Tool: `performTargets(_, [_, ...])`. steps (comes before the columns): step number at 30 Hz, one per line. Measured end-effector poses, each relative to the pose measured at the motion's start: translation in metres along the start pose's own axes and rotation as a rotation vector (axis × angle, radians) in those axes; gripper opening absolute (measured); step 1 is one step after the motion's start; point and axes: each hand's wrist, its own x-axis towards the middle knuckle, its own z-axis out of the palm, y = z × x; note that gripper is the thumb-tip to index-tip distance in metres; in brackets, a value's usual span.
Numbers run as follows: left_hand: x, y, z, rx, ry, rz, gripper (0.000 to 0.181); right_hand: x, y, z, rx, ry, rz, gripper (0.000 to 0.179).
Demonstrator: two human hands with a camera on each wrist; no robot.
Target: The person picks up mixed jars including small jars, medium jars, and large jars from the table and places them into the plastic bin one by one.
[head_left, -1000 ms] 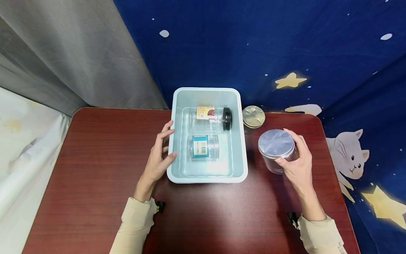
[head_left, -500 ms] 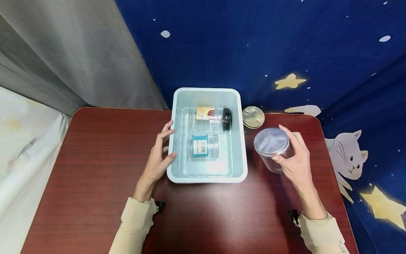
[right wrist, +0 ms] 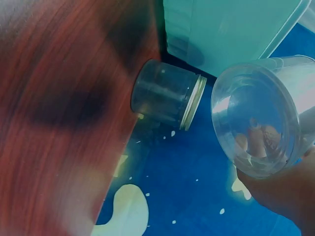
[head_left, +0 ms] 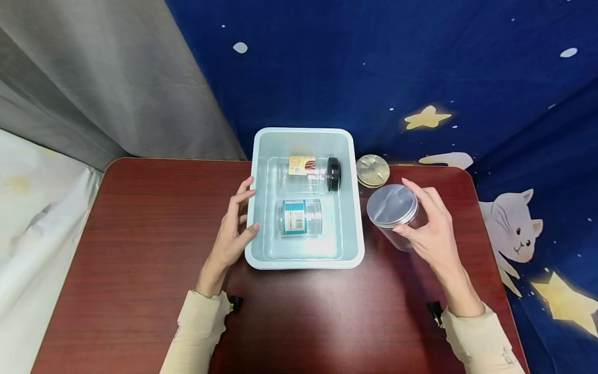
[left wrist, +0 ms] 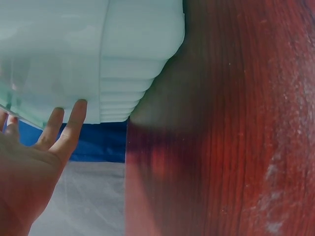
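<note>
Silver-lid jar point(head_left: 393, 214): right of the bin, near side of the gold-lid jar, top leaning left, base looks off the table in the right wrist view. Right hand point(head_left: 432, 228) clamped on it, thumb near side, fingers far side, high up by the lid. For a good hold: firm but light, likely thin slick plastic; best kept off the gold-lid jar point(head_left: 372, 170), standing just beside the bin. Bin point(head_left: 303, 264) holds blue-label jar point(head_left: 299, 217) lying on its side, near half, and black-lid jar point(head_left: 303, 174) lying in the far half, cap right. Left hand point(head_left: 231, 228) at bin's left rim, fingers apart, touching; light steadying seems enough. Table point(head_left: 154, 249) beneath, curtain point(head_left: 327, 67) beyond.
</note>
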Motion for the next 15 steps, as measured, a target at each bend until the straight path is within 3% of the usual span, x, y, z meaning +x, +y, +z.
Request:
performTargets(5, [0.000, -0.001, -0.002, 0.002, -0.007, -0.001, 0.065, 0.000, 0.021, 0.001, -0.041, -0.024, -0.004, 0.092])
performTargets(15, [0.001, -0.002, -0.001, -0.006, -0.010, 0.008, 0.064, 0.005, 0.014, 0.005, -0.039, -0.071, 0.003, 0.096])
